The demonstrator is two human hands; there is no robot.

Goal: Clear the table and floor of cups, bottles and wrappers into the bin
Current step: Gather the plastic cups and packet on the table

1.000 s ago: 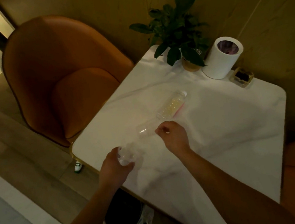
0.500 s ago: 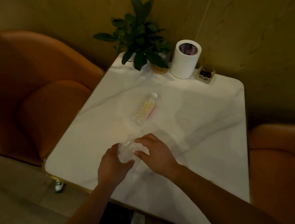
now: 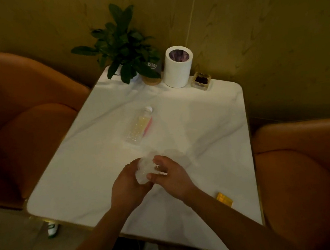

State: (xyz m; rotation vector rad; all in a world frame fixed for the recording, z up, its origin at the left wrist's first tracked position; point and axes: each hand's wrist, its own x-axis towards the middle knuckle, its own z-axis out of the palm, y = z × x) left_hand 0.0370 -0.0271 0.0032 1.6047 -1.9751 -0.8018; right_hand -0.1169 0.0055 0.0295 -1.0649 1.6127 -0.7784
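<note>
Two hands (image 3: 128, 184) (image 3: 171, 176) | fingers (image 3: 160, 159) curled round clear cups (image 3: 144, 171), maybe two stacked, hard to tell | bottle (image 3: 139, 128) lies well beyond fingertips | yellow wrapper (image 3: 224, 199) behind right wrist | nothing visibly binned

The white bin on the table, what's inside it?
Through the open top of the white bin a purplish liner or crumpled material shows. Its walls hide whatever lies deeper, so its fill level cannot be told.
</note>
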